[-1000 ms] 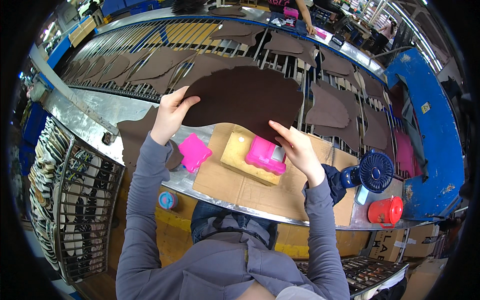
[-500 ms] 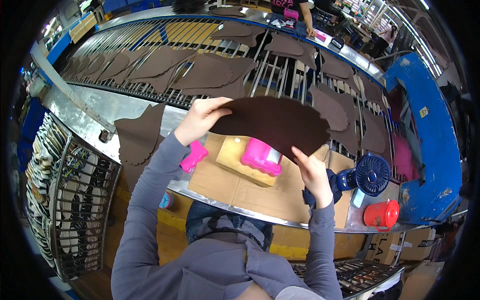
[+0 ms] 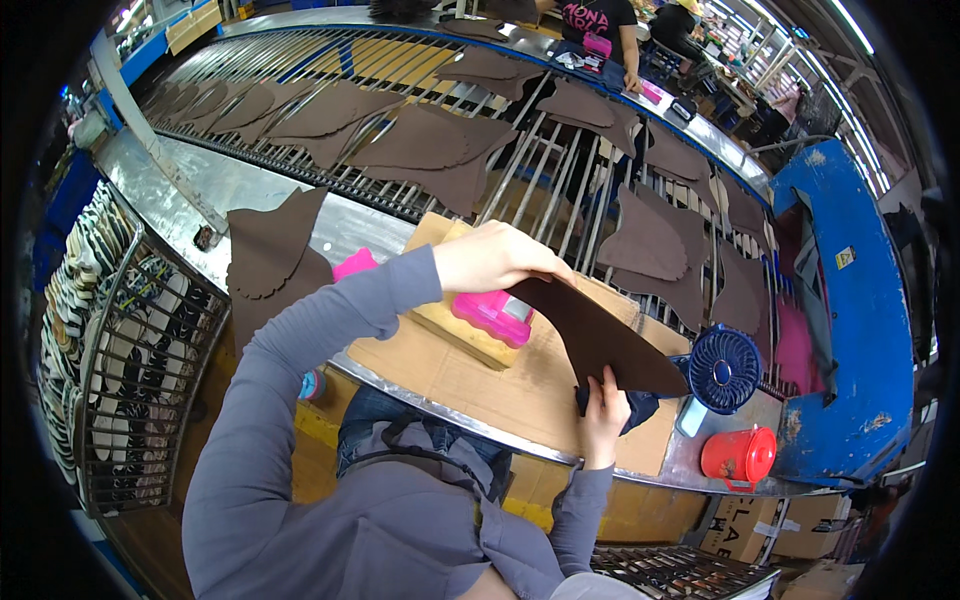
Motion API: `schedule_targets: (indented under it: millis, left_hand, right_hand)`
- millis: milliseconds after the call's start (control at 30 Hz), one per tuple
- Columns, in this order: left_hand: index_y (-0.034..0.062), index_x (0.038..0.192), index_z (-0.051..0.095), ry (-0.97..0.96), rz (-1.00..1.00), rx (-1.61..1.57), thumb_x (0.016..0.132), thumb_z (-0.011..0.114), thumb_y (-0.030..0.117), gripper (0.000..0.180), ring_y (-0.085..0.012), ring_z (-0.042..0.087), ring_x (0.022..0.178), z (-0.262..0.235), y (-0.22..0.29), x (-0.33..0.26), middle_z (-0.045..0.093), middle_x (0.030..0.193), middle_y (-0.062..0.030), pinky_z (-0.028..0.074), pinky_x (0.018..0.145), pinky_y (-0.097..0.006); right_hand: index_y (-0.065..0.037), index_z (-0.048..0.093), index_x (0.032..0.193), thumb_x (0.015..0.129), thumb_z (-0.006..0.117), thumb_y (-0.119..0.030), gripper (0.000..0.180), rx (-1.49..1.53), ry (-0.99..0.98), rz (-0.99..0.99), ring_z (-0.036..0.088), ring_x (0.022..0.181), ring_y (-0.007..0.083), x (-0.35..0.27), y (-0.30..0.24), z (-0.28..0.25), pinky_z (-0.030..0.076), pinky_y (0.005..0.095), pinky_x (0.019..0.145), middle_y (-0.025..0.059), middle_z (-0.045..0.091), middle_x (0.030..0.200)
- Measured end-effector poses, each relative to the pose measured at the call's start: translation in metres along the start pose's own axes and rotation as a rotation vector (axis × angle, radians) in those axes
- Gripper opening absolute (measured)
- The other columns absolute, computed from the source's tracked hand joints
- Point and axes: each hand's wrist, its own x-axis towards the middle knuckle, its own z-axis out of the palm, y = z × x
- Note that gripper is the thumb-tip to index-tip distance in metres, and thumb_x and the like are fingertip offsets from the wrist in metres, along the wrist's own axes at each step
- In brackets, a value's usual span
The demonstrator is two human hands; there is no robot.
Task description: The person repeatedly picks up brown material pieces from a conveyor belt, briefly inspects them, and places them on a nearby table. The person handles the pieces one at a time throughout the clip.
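Observation:
Both hands grip a dark brown cut sheet piece [image 3: 612,348], tilted down to the right above the table. My left hand [image 3: 500,258] pinches its upper left end, fingers pressed together. Lower down, my right hand [image 3: 606,412] holds the near edge between thumb and fingers. Beneath lies a sheet of cardboard [image 3: 540,410] carrying a yellowish block [image 3: 462,335], with a pink scalloped object [image 3: 492,318] on top. A second pink object [image 3: 355,263] shows partly behind my left forearm. Dark cloth [image 3: 640,412] sits beside my right hand.
Similar brown pieces [image 3: 430,140] overlap on the barred metal rack [image 3: 560,180]; more lie at left [image 3: 275,250]. A blue fan [image 3: 724,370] and red lidded mug [image 3: 738,455] stand right, near a blue machine housing [image 3: 845,300]. A wire cart [image 3: 150,370] holds shoe parts. Someone's arm [image 3: 630,60] is across the rack.
The brown piece has swung right and tilted from nearly level to steeply slanting. My left hand has moved right, and my right hand has dropped lower. The view has shifted slightly.

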Motion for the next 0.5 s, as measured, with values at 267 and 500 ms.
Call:
schedule_targets:
  millis: [267, 500]
  left_hand:
    - [0.0140, 0.112, 0.065, -0.267, -0.015, -0.033, 0.083, 0.060, 0.006, 0.031, -0.0302, 0.066, 0.086, 0.032, 0.027, 0.044, 0.069, 0.098, -0.0120, 0.053, 0.074, -0.033]
    - [0.0052, 0.120, 0.060, -0.261, -0.110, -0.438, 0.088, 0.063, 0.013, 0.034, -0.0203, 0.067, 0.086, 0.014, 0.045, 0.092, 0.069, 0.102, -0.0152, 0.052, 0.076, -0.030]
  right_hand:
    - [-0.001, 0.069, 0.104, 0.077, 0.064, 0.011, 0.031, -0.193, -0.078, -0.088, 0.067, 0.082, 0.0279, 0.013, 0.027, -0.116, 0.053, 0.0330, 0.073, 0.0183, 0.068, 0.096]
    - [0.002, 0.068, 0.096, 0.068, 0.062, 0.009, 0.029, -0.442, -0.055, -0.267, 0.067, 0.091, 0.0291, 0.118, -0.023, -0.194, 0.054, 0.0341, 0.079, 0.0157, 0.068, 0.102]
